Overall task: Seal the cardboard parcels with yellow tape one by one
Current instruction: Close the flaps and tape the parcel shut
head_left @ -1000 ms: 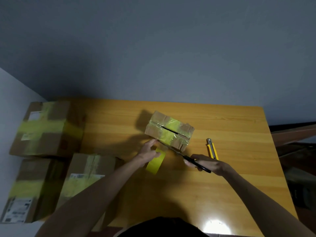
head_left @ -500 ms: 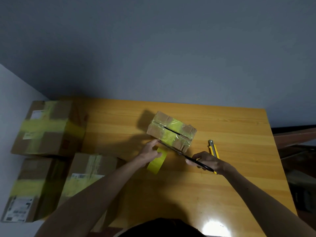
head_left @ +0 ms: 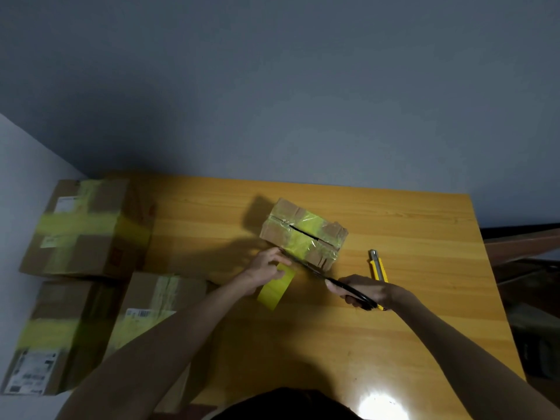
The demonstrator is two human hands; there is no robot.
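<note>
A small cardboard parcel (head_left: 303, 230) lies in the middle of the wooden table (head_left: 394, 328), with yellow tape across its top and a dark slit between its flaps. My left hand (head_left: 265, 268) grips the yellow tape roll (head_left: 275, 287) just in front of the parcel's near left corner. My right hand (head_left: 363, 291) holds black scissors (head_left: 330, 280), whose blades reach along the parcel's near edge toward the tape stretched between roll and box.
A yellow utility knife (head_left: 377, 265) lies right of the parcel, partly under my right hand. Three larger taped cardboard boxes sit at the left: one far (head_left: 85, 228), one near left (head_left: 48, 334), one near middle (head_left: 151, 304). Grey walls stand behind and left of the table.
The hands and scissors have barely shifted; the scissor blades stay at the parcel's near edge. The view has drifted slightly.
</note>
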